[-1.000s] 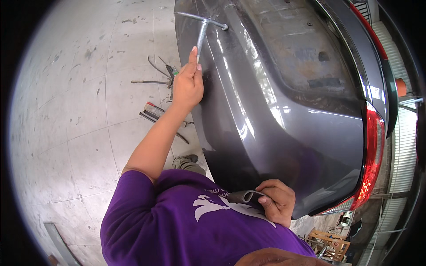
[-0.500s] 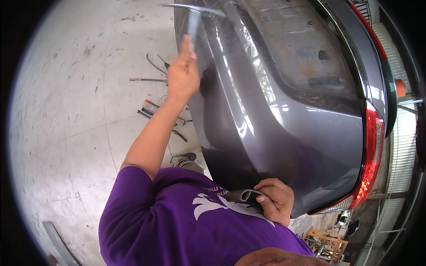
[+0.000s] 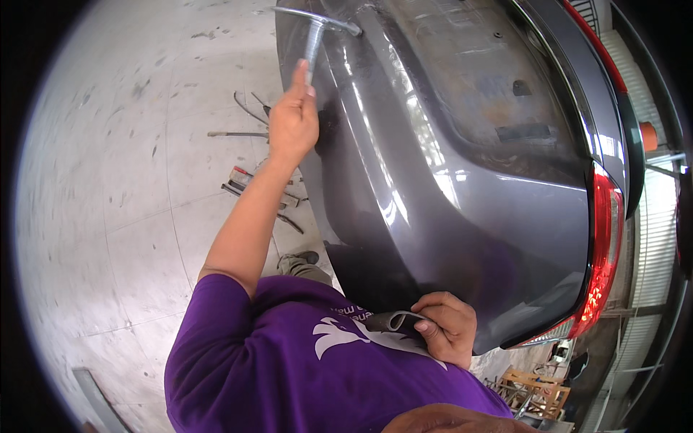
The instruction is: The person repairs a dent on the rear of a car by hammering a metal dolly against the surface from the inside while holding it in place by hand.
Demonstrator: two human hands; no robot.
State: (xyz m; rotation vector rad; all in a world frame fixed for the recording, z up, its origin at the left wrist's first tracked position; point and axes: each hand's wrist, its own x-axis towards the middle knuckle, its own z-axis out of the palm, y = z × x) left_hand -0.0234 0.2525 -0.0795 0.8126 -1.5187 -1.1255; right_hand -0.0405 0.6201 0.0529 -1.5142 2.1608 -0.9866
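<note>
A bodywork hammer (image 3: 315,45) with a long, thin curved head is gripped in my left hand (image 3: 294,126). My fingers wrap round its handle, with the index finger stretched along it. The hammer head lies over the upper part of a dark grey car's rear panel (image 3: 404,209); whether its tip touches the metal I cannot tell. Close to my chest, my right hand (image 3: 451,328) pinches a curled, dark grey flexible strip (image 3: 393,320). The strip's exact kind is unclear. Its outer end rests near my purple shirt.
Several long metal tools (image 3: 238,134) lie on the pale tiled floor (image 3: 130,202) beside the car. A red tail light (image 3: 605,245) sits at the car's right corner. Wooden framing (image 3: 534,393) stands lower right, and a metal bar (image 3: 99,400) lies lower left.
The hammer, blurred before, now shows sharply and has shifted very slightly with my left hand. My right hand keeps the curled strip in almost the same place.
</note>
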